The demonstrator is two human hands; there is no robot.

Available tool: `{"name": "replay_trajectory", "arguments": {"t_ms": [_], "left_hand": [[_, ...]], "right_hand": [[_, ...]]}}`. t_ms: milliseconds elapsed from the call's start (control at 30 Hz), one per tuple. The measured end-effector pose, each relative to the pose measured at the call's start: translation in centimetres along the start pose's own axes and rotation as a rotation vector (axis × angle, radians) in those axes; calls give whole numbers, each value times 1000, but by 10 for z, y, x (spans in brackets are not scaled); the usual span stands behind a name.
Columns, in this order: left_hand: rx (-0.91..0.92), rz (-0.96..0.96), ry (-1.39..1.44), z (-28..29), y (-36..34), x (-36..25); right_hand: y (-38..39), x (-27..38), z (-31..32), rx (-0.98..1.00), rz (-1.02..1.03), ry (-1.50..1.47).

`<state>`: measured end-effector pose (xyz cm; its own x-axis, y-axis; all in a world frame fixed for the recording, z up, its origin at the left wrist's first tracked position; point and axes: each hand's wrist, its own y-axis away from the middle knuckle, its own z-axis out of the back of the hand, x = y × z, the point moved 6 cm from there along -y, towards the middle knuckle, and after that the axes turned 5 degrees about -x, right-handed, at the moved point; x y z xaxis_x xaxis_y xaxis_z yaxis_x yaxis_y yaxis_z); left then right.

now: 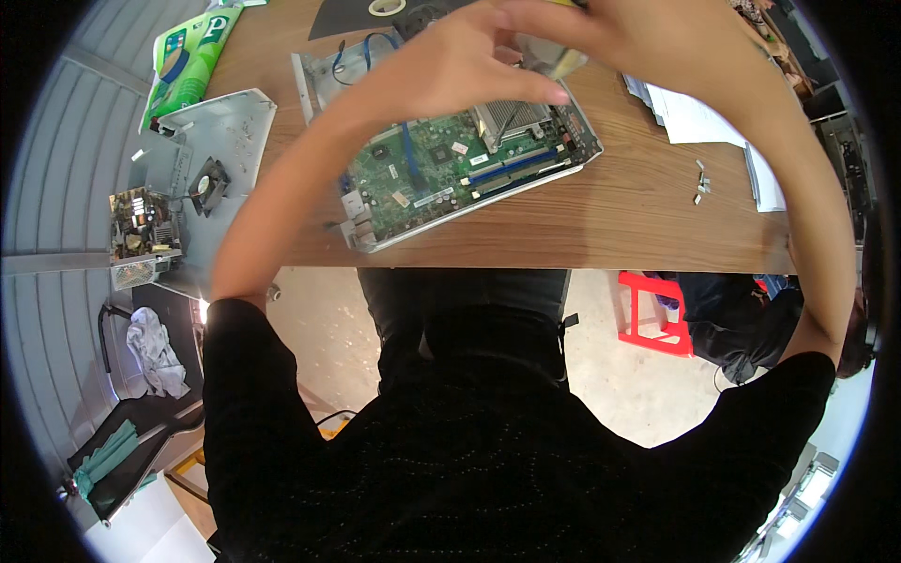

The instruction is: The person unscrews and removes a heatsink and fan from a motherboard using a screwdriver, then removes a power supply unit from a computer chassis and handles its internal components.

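An open metal computer chassis (369,237) lies slightly tilted on the wooden table (657,230), with a green motherboard (404,197), blue cables (409,155), memory slots and a silver heatsink (507,120). My left hand (469,66) reaches over the heatsink, thumb stretched to the right, its other fingers partly behind my right hand. My right hand (610,38) is at the top edge, over the chassis's back part, fingers bent around something I cannot make out; a yellowish piece shows just below it. Both forearms arch over the chassis from either side.
At left are a metal casing (239,131) with a fan (208,188), a small circuit board (139,220) and a green package (186,66). Papers (699,122) and small pieces (699,183) lie right. A tape roll (386,7) is behind. A red stool (638,338) stands below.
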<state>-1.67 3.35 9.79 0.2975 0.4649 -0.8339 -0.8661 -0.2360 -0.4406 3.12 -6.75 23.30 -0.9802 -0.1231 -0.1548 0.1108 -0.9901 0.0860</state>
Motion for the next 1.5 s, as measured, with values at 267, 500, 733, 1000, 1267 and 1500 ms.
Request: {"name": "replay_trajectory", "arguments": {"t_ms": [267,500,733,1000,1267,1500], "left_hand": [[-58,101,202,-10,-4,-4],[-59,253,-182,-5,3,8],[-49,122,-33,-9,7,14],[-13,130,-182,-5,7,26],[135,58,-45,-6,6,26],[123,82,-73,-8,5,25]], "right_hand": [[-1,0,-3,-339,156,-97],[4,-4,0,-405,149,-10],[4,-5,3,-295,282,-108],[-16,-34,-22,26,-108,-61],[-15,-21,-25,-50,257,-115],[-12,-18,-21,-192,204,76]]}}
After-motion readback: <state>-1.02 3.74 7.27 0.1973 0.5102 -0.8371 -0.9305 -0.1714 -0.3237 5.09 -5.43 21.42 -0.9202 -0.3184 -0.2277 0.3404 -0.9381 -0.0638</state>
